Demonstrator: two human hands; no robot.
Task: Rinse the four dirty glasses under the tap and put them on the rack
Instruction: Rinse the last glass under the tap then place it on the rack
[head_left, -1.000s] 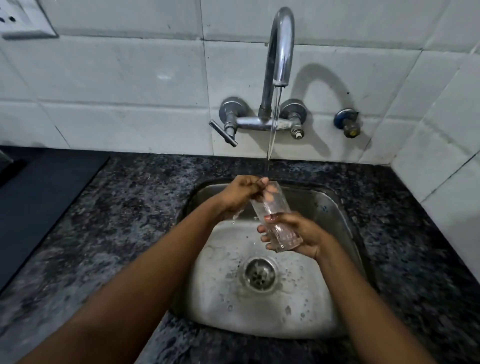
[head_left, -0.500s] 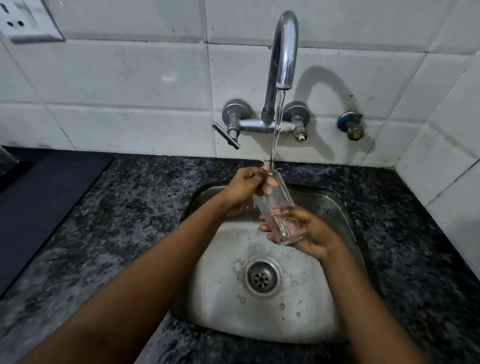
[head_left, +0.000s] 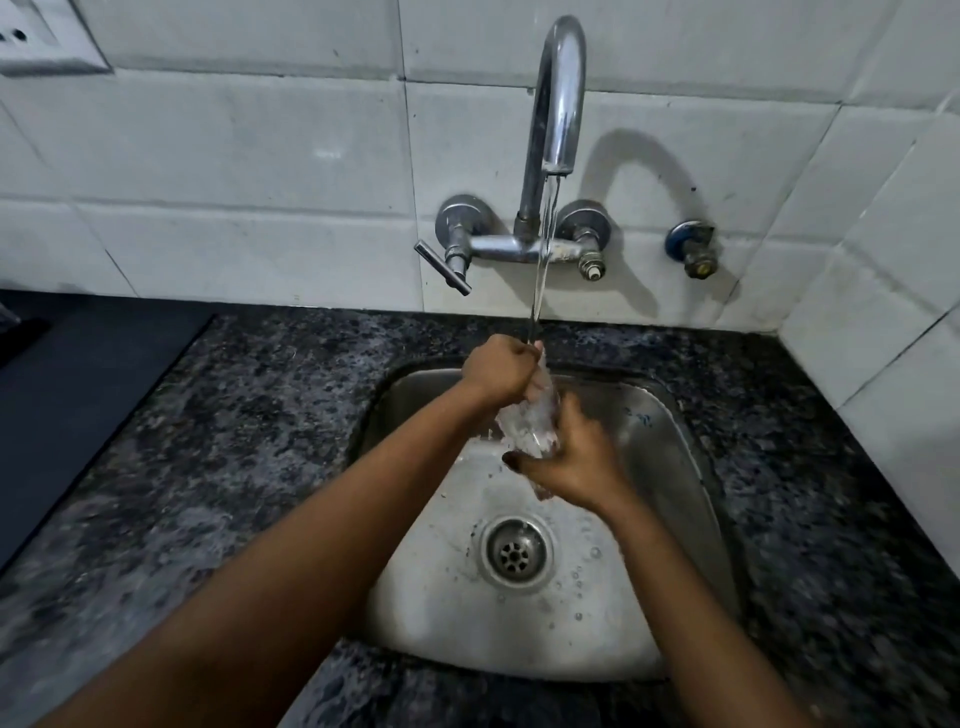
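Observation:
A clear drinking glass (head_left: 530, 423) is tilted over the steel sink (head_left: 670, 431), its mouth up under the water stream from the chrome tap (head_left: 558, 98). My left hand (head_left: 498, 369) curls round the glass's rim, where the water lands. My right hand (head_left: 571, 462) wraps round the lower part and base from the right. Water splashes over the glass and blurs it. No rack or other glasses are in view.
Dark speckled granite counter (head_left: 249, 447) surrounds the sink. The tap lever (head_left: 441, 267) sticks out to the left. A small valve (head_left: 693, 254) is on the tiled wall, a black mat (head_left: 78, 374) lies far left, and the drain (head_left: 515, 553) sits below the hands.
The glass has risen closer to the stream and turned more upright. My left hand has closed further round the rim and my right hand has rolled over the lower part of the glass.

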